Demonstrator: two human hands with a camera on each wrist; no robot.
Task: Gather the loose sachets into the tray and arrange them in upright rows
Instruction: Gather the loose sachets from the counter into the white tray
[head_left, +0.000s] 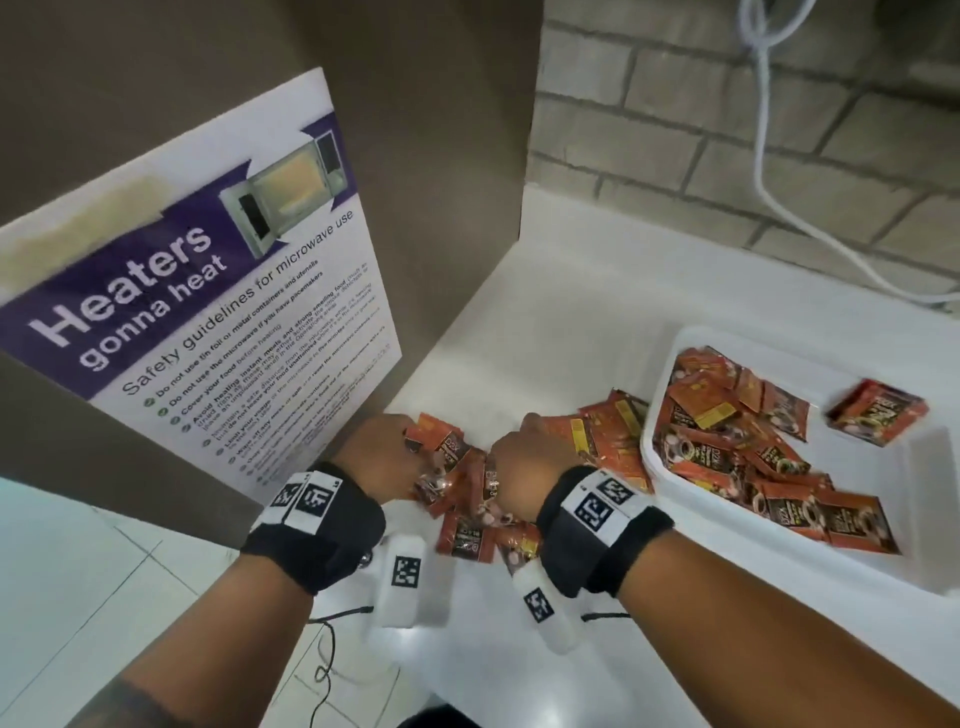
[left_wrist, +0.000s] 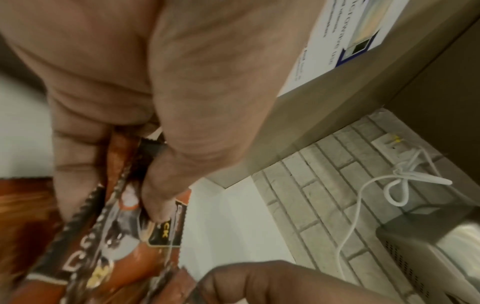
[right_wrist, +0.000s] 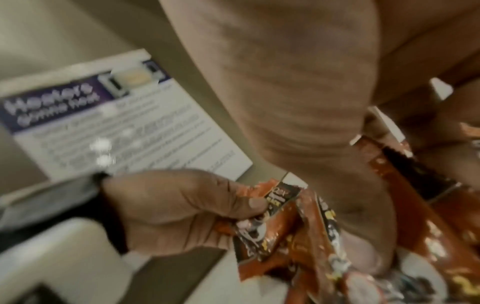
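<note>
Several orange-and-black sachets lie loose in a heap on the white counter, just left of the white tray. Inside the tray, more sachets lie jumbled flat, and a small bundle stands apart at the far right. Both hands are in the heap. My left hand pinches a few sachets between thumb and fingers. My right hand is beside it, its fingers curled round other sachets; in the head view its fingertips are hidden under the back of the hand.
A brown panel with a microwave safety poster rises close on the left. Behind the counter is a grey brick wall, where a white cable hangs. A grey appliance stands farther along the counter. The counter's front edge runs under my wrists.
</note>
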